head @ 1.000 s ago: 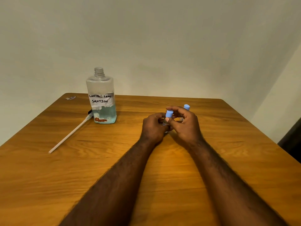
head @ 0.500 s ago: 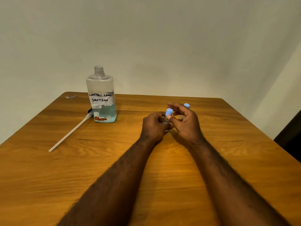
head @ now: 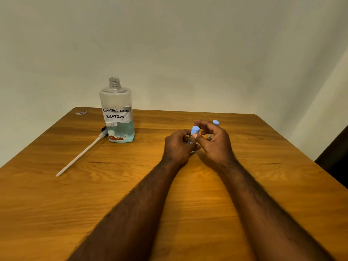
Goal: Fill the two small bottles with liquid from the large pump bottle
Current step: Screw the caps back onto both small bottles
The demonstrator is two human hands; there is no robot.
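The large clear bottle point(head: 118, 113), labelled contact lens solution, stands uncapped at the back left of the table, holding some blue liquid. Its pump with a long white tube point(head: 81, 154) lies on the table beside it. My left hand point(head: 178, 146) grips the body of a small bottle with a blue cap point(head: 194, 131). My right hand point(head: 214, 142) is beside it, thumb against that bottle below the cap, fingers loosely spread above the cap. A second small blue-capped bottle point(head: 215, 123) stands just behind my right hand, mostly hidden.
The wooden table point(head: 188, 194) fills the lower view, with its far edge against a plain wall. A small scrap point(head: 81, 112) lies at the far left corner. Something dark point(head: 335, 157) stands off the table's right edge.
My right fingers have come off the blue cap and spread apart above it. My left hand keeps its grip on the small bottle.
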